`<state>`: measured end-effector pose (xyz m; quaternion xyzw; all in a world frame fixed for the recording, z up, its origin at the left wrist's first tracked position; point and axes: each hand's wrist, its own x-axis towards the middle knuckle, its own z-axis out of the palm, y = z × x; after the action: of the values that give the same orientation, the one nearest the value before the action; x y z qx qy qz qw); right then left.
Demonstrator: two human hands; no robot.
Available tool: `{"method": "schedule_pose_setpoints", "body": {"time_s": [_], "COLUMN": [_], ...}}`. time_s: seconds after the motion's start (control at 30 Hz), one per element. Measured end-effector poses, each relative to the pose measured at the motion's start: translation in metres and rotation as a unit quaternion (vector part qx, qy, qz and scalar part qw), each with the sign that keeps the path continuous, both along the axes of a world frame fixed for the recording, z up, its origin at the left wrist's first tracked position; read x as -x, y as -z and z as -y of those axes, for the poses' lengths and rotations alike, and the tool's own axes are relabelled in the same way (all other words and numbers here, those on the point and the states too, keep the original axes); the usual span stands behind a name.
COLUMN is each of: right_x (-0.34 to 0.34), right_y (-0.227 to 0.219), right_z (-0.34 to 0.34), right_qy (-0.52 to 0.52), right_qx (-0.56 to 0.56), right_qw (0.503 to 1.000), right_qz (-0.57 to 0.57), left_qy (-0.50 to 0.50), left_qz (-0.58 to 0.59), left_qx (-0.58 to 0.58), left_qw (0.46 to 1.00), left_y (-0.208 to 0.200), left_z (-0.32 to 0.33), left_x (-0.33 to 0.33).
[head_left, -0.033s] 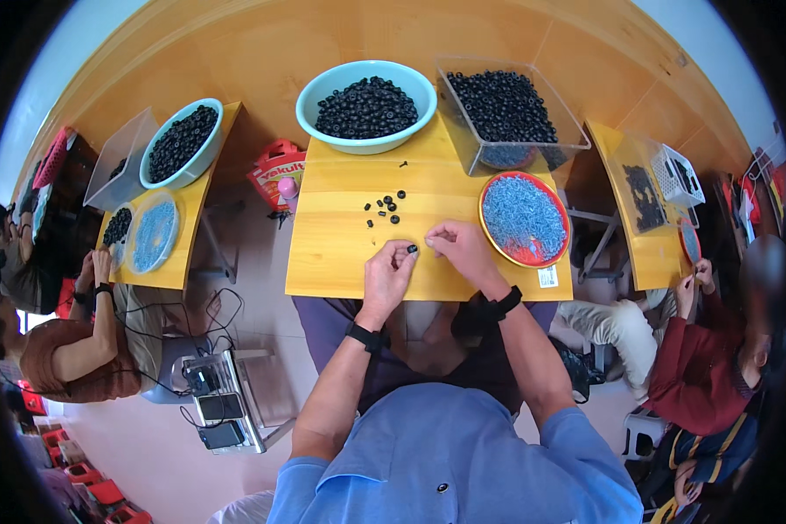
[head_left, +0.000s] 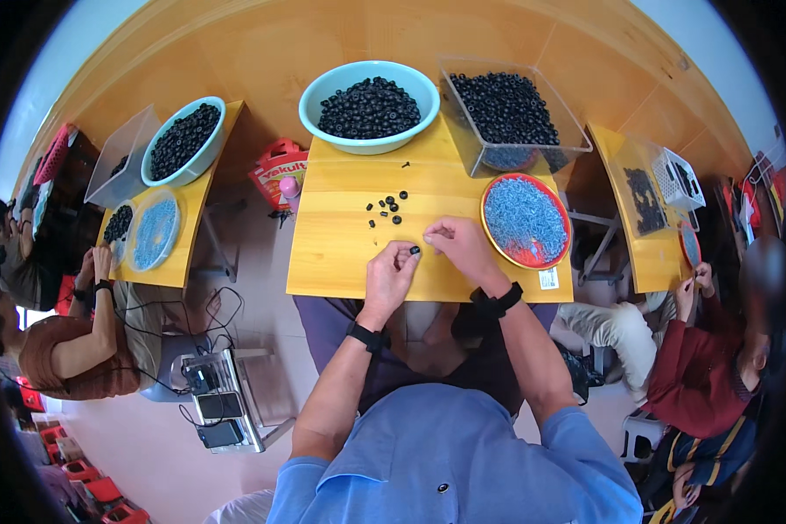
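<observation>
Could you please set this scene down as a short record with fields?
left hand: pinches a small black piece at the fingertips
right hand: beside it, fingers bent together; cannot tell whether anything is held
table: yellow; a few loose black pieces lie beyond the hands
far left: light-blue basin of black pieces
far right: clear bin of black pieces
near right: red tray of small blue pieces
</observation>
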<state>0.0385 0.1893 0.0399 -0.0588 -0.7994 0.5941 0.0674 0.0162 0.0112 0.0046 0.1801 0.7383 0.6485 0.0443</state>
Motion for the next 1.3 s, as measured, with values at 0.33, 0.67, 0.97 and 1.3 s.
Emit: {"method": "schedule_pose_setpoints", "body": {"time_s": [0.33, 0.67, 0.97, 1.3], "right_x": [0.093, 0.101, 0.029, -0.027], "right_y": [-0.031, -0.021, -0.043, -0.006], "right_z": [0.065, 0.075, 0.006, 0.005], "right_qy": [-0.096, -0.163, -0.028, 0.036], "right_qx": [-0.368, -0.474, -0.082, -0.016], "right_qw": [0.925, 0.865, 0.996, 0.999], "right_qz": [-0.008, 0.009, 0.022, -0.009], "left_qy": [0.031, 0.021, 0.045, 0.044], "left_qz": [-0.082, -0.091, 0.004, 0.013], "left_qx": [0.06, 0.093, 0.022, 0.004], "left_qw": [0.994, 0.991, 0.999, 0.999], "left_y": [-0.01, -0.008, -0.003, 0.006], "left_z": [0.003, 0.001, 0.003, 0.001], "left_x": [-0.001, 0.0, 0.002, 0.005]}}
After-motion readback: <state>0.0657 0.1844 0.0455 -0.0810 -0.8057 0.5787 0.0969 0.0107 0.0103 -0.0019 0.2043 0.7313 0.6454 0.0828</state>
